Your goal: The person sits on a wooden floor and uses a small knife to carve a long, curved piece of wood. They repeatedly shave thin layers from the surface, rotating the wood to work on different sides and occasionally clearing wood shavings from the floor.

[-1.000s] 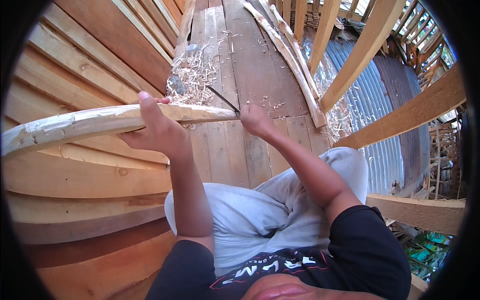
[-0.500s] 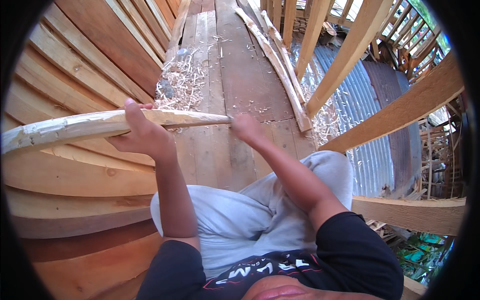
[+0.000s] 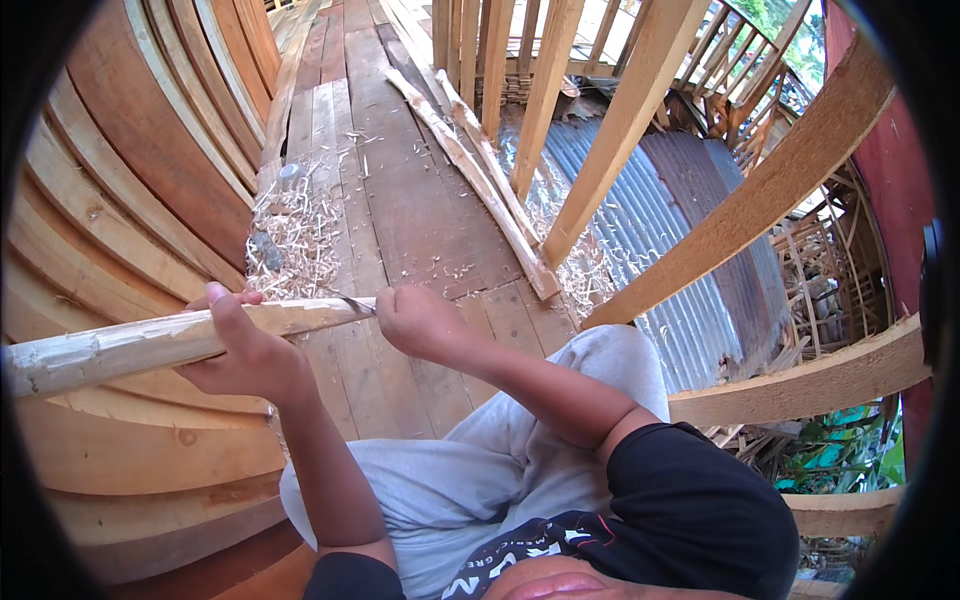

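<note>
A long pale wooden pole [image 3: 130, 345] with shaved, rough patches lies across the left of the view. My left hand [image 3: 245, 345] is wrapped around it near its right end. My right hand [image 3: 415, 320] grips a knife [image 3: 355, 303] whose dark blade rests against the pole's tip. My grey-trousered knees are just below both hands.
A heap of wood shavings [image 3: 295, 235] lies on the plank floor [image 3: 400, 190] beyond the pole. Curved wooden boards [image 3: 120, 150] rise on the left. Slanted timber beams [image 3: 640, 110] and corrugated metal sheeting [image 3: 680, 240] stand to the right.
The knife blade, raised off the pole's end a second ago, now lies low against the tip. The view has swung, showing more of the floor and beams ahead.
</note>
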### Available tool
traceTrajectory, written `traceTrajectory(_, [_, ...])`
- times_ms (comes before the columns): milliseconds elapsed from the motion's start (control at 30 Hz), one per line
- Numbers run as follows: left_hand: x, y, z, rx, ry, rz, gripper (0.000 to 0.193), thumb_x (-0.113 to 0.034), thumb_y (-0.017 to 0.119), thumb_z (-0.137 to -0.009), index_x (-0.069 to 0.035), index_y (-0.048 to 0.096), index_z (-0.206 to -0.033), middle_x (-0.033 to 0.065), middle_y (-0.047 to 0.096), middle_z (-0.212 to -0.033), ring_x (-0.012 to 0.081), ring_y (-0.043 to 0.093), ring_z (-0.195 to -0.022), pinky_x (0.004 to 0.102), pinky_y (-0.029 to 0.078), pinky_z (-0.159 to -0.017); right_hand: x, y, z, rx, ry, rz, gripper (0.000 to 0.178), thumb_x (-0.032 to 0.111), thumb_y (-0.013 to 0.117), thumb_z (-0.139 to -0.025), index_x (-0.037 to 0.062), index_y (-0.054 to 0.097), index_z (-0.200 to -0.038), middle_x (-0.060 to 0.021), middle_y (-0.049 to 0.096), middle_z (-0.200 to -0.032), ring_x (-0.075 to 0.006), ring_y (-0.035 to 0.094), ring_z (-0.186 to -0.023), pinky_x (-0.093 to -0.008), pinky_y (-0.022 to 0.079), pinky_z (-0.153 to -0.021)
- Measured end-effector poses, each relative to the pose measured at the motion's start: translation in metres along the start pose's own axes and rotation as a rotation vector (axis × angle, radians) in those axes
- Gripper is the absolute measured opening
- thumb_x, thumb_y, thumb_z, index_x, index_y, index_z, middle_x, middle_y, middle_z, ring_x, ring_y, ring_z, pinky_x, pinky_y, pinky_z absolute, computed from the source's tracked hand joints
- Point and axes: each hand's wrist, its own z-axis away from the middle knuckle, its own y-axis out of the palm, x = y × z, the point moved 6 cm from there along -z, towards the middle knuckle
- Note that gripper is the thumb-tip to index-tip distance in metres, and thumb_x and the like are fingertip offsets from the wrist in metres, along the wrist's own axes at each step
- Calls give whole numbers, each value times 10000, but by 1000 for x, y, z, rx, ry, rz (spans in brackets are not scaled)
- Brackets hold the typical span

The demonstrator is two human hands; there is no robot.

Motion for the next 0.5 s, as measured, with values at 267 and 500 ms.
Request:
traceTrajectory(267, [1,5,-4,109,-12,83,344,-37,629,-804,70,399,-1038,112,550,-745,145,548,-556,257,491,-530,-177,51,-77,-25,39,449,347,209,435,-860,-40,677,-849,-284,649,-904,-401,652,-847,-492,508,-749])
traceTrajectory(500, [2,9,0,24,-9,54,491,-41,649,-819,120,330,-1156,156,563,-795,160,585,-586,252,515,-505,-80,31,-52,-102,6,46,492,276,324,-894,-103,630,-825,-340,609,-856,-488,614,-836,-514,467,-801])
